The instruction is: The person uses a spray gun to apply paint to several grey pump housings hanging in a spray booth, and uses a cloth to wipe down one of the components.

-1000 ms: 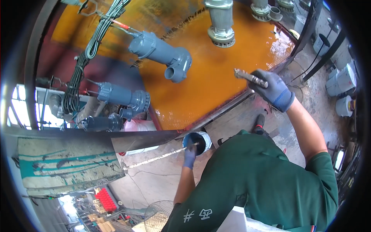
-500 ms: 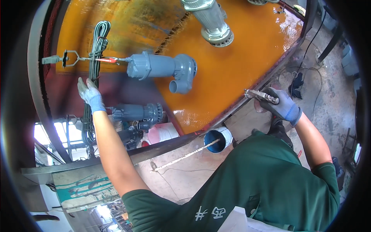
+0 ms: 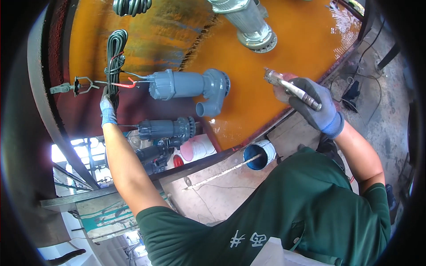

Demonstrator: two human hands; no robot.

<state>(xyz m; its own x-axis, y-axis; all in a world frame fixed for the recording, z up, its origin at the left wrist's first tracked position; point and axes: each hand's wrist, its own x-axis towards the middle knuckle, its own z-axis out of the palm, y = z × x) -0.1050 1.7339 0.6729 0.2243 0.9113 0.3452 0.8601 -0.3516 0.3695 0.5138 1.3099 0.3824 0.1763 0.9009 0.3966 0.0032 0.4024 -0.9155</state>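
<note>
My left hand [image 3: 108,109], in a grey and blue glove, is closed at the lower end of a dark bundle of electric cable [image 3: 116,53]. That bundle hangs beside a red-tipped hook [image 3: 123,84] on a metal hanger [image 3: 77,86]. From the hook a blue-grey submersible pump [image 3: 179,86] extends sideways, its round outlet facing down. In my gloved right hand [image 3: 319,106] is a metal spray gun [image 3: 295,90], its nozzle pointing left toward the pump across a gap. Part of the gun's handle is hidden by my fingers.
Behind the pump stands an orange-stained booth wall [image 3: 266,84]. A silvery pump [image 3: 250,26] hangs farther off, and another blue-grey pump [image 3: 164,128] hangs nearer. A blue-lined bucket [image 3: 262,155] with a stick stands by my legs. A hose [image 3: 380,88] trails on the right floor.
My left hand has gone from open beside the cable to closed at it. My right hand has raised the spray gun up and left, over the orange wall.
</note>
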